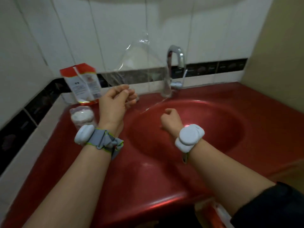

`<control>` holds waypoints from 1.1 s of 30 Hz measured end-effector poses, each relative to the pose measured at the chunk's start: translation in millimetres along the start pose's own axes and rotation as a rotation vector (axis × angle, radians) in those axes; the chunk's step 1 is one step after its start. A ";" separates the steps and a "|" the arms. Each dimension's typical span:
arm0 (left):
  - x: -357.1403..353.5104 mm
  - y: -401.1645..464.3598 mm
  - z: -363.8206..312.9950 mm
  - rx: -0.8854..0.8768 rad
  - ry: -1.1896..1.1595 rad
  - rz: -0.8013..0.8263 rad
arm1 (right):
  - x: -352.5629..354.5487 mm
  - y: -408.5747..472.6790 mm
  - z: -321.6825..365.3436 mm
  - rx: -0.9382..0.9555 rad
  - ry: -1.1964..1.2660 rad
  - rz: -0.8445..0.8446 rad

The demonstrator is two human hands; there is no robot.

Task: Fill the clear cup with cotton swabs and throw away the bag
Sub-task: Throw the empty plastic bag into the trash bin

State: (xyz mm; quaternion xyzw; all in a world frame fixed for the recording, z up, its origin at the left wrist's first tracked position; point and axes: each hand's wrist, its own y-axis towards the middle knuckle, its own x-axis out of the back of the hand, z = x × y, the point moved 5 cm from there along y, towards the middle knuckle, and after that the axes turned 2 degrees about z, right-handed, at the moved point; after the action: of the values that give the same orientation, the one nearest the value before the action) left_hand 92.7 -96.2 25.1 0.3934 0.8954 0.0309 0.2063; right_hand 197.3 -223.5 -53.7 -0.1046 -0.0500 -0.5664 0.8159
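Note:
My left hand (115,102) pinches a large clear plastic bag (139,63) and holds it up in front of the tiled wall; the bag looks empty and spreads to the right as far as the faucet. A clear cup (82,116) packed with white cotton swabs stands on the red counter just left of my left wrist. My right hand (171,120) hovers over the basin with its fingers curled in, and I see nothing in it. The bag's lower edge hangs just above and left of that hand.
A red-and-white packet (82,83) leans against the wall behind the cup. A chrome faucet (175,63) rises at the back of the red sink (222,129). A beige wall closes the right side. Something white and red shows below the counter's front edge (218,213).

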 end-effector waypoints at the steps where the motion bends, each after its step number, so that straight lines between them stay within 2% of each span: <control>1: -11.7 -8.8 5.1 0.019 -0.010 0.027 | 25.5 -4.5 -3.4 0.015 0.030 -0.096; 5: -64.6 -49.2 29.2 0.097 -0.007 0.163 | 129.7 -36.1 -5.2 0.138 0.086 -0.462; 9: -110.7 -82.9 49.3 0.135 0.058 0.320 | 190.4 -62.4 1.9 0.254 0.049 -0.523; 13: -166.6 -131.8 72.0 0.188 0.100 0.489 | 254.0 -91.4 -23.8 0.288 0.040 -0.581; 22: -250.3 -221.7 124.5 0.284 0.202 0.737 | 364.4 -162.0 -124.1 0.296 0.308 -0.873; 28: -287.4 -294.0 190.3 0.409 0.397 0.962 | 407.4 -207.2 -247.7 0.142 0.479 -1.060; 33: -279.4 -322.9 269.6 0.632 0.526 0.975 | 399.0 -219.7 -344.5 -0.098 0.641 -1.085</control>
State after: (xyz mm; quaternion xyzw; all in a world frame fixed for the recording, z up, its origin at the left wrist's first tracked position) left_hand 144.6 -547.9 -194.9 0.7769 0.6002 -0.0488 -0.1841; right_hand 120.2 -740.5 -284.0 0.0732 0.1770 -0.9044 0.3813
